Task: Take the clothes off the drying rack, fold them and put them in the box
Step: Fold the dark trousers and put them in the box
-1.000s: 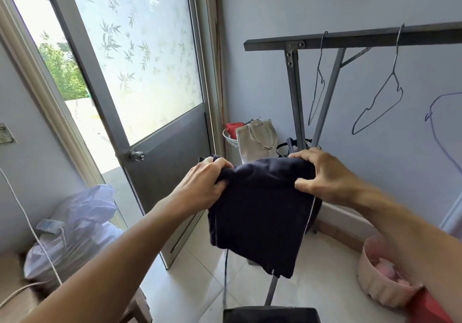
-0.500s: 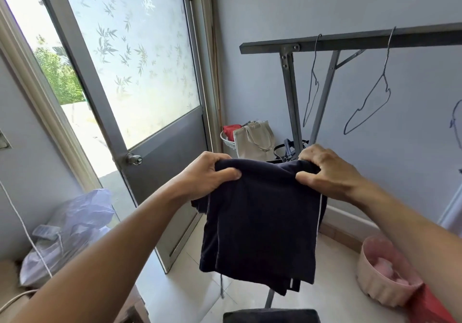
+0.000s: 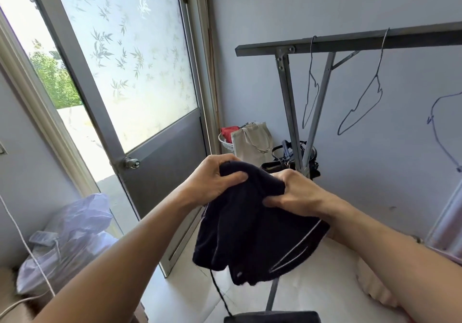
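Left hand [image 3: 215,180]: fingers curled round the top fold of the dark garment [image 3: 252,235], thumb pressed on its near face.
Right hand [image 3: 295,192]: fingers clenched on the same top edge, just beside the left hand; the two hands are close together.
Dark garment: held in mid-air in front of the chest, doubled over, lower part hanging loose above the floor [image 3: 200,280]; a pale piping line shows on the right side and a dark cord dangles below.
Step in hand: folding, judged part-way; the garment is off the drying rack [image 3: 350,42].
Next move calls for: squaring the hanging layers, one more fold, then carrying it to the box, which cannot be identified in this view.
Drying rack: behind the hands, against the wall; three bare wire hangers [image 3: 362,102] on its bar.
White basket [image 3: 225,142]: in the floor corner by the door, something red inside.
Canvas tote [image 3: 252,142]: beside the basket, contents hidden.
Plastic bag [image 3: 72,235]: lower left, bulging, contents unclear.
Pink tub [image 3: 375,285]: lower right, mostly hidden by the right forearm.
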